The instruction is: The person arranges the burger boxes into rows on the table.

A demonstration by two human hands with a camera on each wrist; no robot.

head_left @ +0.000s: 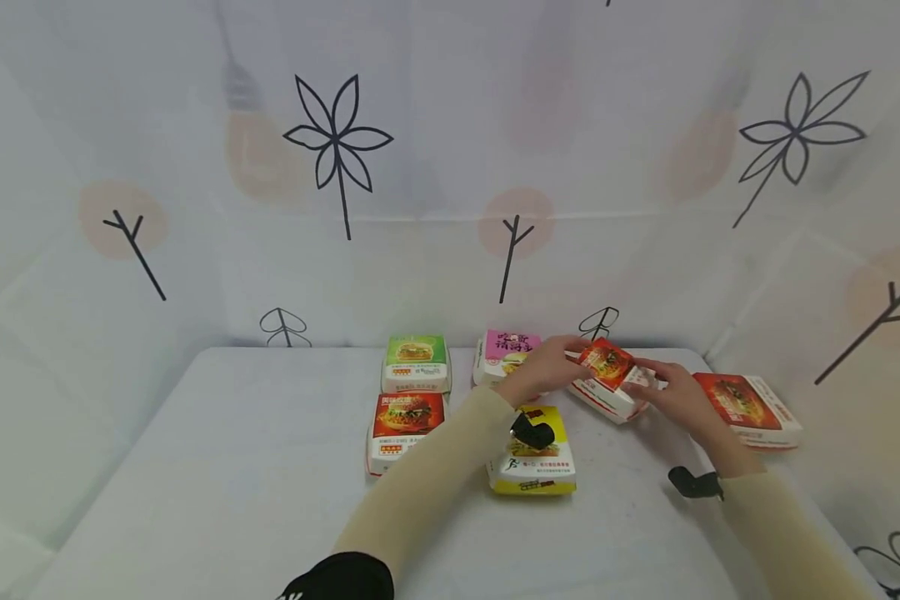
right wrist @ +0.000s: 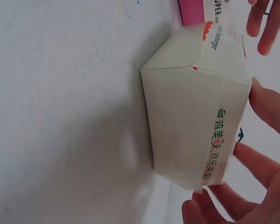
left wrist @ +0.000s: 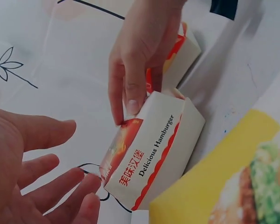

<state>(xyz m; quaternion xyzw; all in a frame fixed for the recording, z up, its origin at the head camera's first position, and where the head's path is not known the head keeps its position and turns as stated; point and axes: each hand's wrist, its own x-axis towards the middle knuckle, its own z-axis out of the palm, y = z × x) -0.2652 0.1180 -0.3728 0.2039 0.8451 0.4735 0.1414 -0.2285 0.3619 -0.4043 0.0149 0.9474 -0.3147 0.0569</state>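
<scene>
A red-and-white hamburger box (head_left: 606, 367) sits askew at the back right of the table. My right hand (head_left: 678, 402) grips its right end, thumb at the near edge of the lid and fingers at the far side. In the left wrist view, the box (left wrist: 161, 149) reads "Delicious Hamburger" along its side. My left hand (left wrist: 30, 163) is beside the opposite end, fingers spread and loosely bent, holding nothing. Whether a left fingertip touches the box I cannot tell. The right wrist view shows the box's white side (right wrist: 182, 121) with green lettering; its lid is closed.
A yellow burger box (head_left: 534, 462) lies in front, and a pink-topped one (head_left: 504, 346) behind my left arm. Left of them are a green box (head_left: 416, 358) and a red one (head_left: 407, 417). Another red box (head_left: 750, 408) is at the table's right edge. Patterned white cloth hangs behind.
</scene>
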